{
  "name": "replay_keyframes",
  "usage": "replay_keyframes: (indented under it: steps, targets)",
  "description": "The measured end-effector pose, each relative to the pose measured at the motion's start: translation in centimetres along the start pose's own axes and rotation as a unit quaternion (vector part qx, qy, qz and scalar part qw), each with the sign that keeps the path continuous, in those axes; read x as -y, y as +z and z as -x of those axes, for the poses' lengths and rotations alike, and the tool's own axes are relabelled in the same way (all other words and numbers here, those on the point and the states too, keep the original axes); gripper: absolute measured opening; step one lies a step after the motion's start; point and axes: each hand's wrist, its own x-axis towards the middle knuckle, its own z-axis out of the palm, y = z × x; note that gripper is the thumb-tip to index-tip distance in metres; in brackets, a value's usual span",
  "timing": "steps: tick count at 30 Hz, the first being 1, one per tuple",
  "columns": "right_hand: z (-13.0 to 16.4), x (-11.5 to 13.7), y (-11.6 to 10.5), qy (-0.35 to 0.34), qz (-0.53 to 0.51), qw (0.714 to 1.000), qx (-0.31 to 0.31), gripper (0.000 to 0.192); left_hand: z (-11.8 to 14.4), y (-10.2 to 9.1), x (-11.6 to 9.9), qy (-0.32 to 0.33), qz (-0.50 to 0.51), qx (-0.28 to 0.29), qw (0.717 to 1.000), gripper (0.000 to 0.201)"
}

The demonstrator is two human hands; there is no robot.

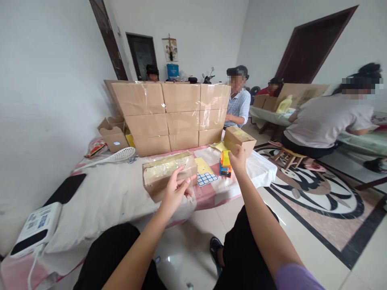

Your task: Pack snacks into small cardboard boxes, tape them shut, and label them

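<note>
My left hand (177, 187) is in front of the right end of a taped cardboard box (169, 167), thumb and forefinger apart, with nothing visible in it. My right hand (238, 160) is curled at the edge of a small yellow, orange and blue toy (225, 164); its fingertips meet the toy's upper yellow part and are partly hidden. Between the hands lies a yellow sheet (203, 166) beside a white sheet with a blue grid (207, 179). A second cardboard box (240, 139) stands just behind my right hand.
A wall of taped cardboard boxes (169, 117) crosses the table's back. To the left are a white perforated scoop (121, 154), an open carton (113, 135), a black tablet-like slab (67, 189) and a white device (38, 227). Across the table sits a person (240, 104); others work nearby.
</note>
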Motion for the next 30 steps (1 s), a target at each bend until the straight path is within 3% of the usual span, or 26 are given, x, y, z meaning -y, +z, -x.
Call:
replay_keyframes:
  steps: [2,5,7,10,13,15,17,19,22,24,26,30]
  targets:
    - [2.6,3.0,0.6,-0.049,-0.058,0.996,0.041,0.025,0.7,-1.2,-0.2,-0.002,0.002,0.004,1.0,0.07]
    - [7.5,8.2,2.1,-0.143,-0.15,0.957,0.203,0.019,1.9,-2.4,-0.5,-0.002,-0.016,0.001,1.0,0.069]
    - [10.3,11.1,3.2,-0.167,-0.168,0.936,0.262,0.017,2.7,-2.9,-0.7,0.014,-0.055,-0.005,0.998,0.068]
    - [12.0,13.7,3.8,-0.209,-0.177,0.916,0.293,0.012,3.5,-3.5,-1.3,0.032,-0.124,-0.007,0.992,0.07]
    - [10.6,14.8,2.1,-0.238,-0.209,0.921,0.225,0.013,3.9,-4.4,-1.9,-0.036,-0.227,-0.005,0.973,0.086]
    - [8.6,15.6,-0.3,-0.226,-0.243,0.934,0.13,0.011,3.9,-5.0,-2.4,-0.045,-0.311,-0.005,0.949,0.082]
    - [6.7,16.7,-2.9,-0.219,-0.264,0.936,0.081,0.008,3.7,-5.5,-2.9,0.01,-0.393,-0.035,0.919,0.059]
    - [5.5,18.0,-4.9,-0.195,-0.299,0.928,0.111,0.011,3.2,-6.0,-3.3,0.093,-0.481,-0.091,0.867,0.04]
    - [4.6,19.2,-5.6,-0.131,-0.357,0.891,0.248,0.026,1.9,-6.5,-3.2,0.21,-0.593,-0.109,0.77,0.04]
    - [4.2,19.1,-4.1,-0.098,-0.376,0.859,0.334,0.034,1.1,-6.9,-2.7,0.233,-0.625,-0.072,0.741,0.044]
    - [3.6,18.2,-1.3,-0.082,-0.354,0.844,0.394,0.034,0.5,-7.2,-2.1,0.217,-0.632,-0.056,0.742,0.044]
    - [2.0,14.9,6.2,-0.079,-0.185,0.871,0.448,0.026,-0.1,-7.2,-1.6,0.192,-0.623,-0.062,0.756,0.041]
